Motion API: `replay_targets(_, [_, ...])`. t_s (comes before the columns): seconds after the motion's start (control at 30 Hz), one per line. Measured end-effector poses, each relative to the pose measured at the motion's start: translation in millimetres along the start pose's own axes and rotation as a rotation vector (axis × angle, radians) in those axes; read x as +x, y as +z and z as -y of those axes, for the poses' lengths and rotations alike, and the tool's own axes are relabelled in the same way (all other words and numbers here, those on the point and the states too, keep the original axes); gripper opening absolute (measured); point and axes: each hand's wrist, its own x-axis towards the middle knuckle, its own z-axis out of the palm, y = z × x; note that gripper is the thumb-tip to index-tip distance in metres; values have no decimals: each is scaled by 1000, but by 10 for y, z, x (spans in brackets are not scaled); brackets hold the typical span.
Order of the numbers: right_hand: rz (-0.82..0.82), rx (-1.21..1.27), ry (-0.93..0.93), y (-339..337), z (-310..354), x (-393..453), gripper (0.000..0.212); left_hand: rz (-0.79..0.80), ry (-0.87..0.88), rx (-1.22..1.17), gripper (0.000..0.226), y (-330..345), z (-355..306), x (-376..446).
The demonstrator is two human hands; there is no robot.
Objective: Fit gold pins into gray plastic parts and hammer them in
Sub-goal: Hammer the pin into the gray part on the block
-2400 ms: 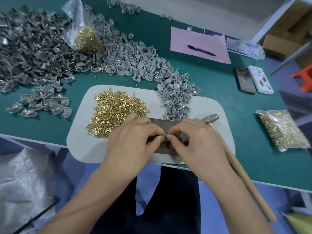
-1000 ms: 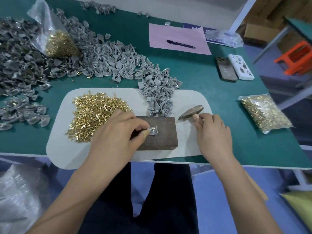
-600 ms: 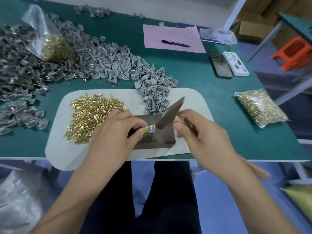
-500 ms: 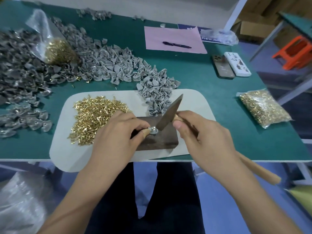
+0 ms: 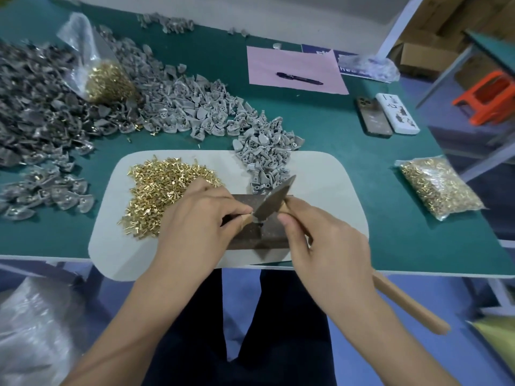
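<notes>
I see my left hand (image 5: 200, 218) pinching one gray part (image 5: 254, 218) on the metal block (image 5: 262, 235) near the desk (image 5: 390, 240) front edge. My right hand's (image 5: 326, 246) grip wraps one hammer (image 5: 274, 199), its head on that part. One loose pin pile (image 5: 164, 193) lies left of the block, with two phones (image 5: 387, 114) far right behind it.

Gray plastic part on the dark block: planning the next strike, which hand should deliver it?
Right. The right hand grips the wooden-handled hammer above the gray plastic part; the left hand pinches that part steady.
</notes>
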Motion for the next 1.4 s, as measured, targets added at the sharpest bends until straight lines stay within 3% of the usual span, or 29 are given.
replay_targets(0.13, [-120,57,57,-34,-22,23,26,6,11,-11,12,-2,-3,-3])
replay_targets(0.23, [33,-18,-12,-65,13,43,25,8,8,2,14,-4,-7,2])
replay_targets(0.3, [25,-85,-37,-103,-58,104,24,9,18,1,14,-7,-11,2])
replay_targets(0.43, [-107,-67,176,26,-323,194,30,8,5,-7,12,-6,-10,4])
replay_targets(0.57, [117,-344,342,247,-614,160,66,11,-7,-10,13,-2,-11,-2])
replay_targets(0.67, [221,-424,384,294,-702,139,69,16,-6,-15,12,-8,-24,-7])
replay_targets(0.73, [113,-358,298,283,-649,177,55,-7,7,-22,9,-18,-43,-43])
replay_targets(0.83, [-60,19,1,231,-355,271,31,-84,-20,-82,4,-68,-37,-135])
replay_targets(0.9, [-6,200,-191,243,-63,345,23,-122,-57,-102,7,-111,40,-203])
replay_targets(1.0, [104,248,-355,400,389,462,10,-172,-143,-110,11,-234,283,-313])
replay_targets(1.2, [292,202,-447,866,1132,685,8,-296,-356,-94,6,-532,877,-673])
replay_targets(1.4, [455,106,-567,1321,1675,878,7,-303,-517,78,8,-690,1314,-858])
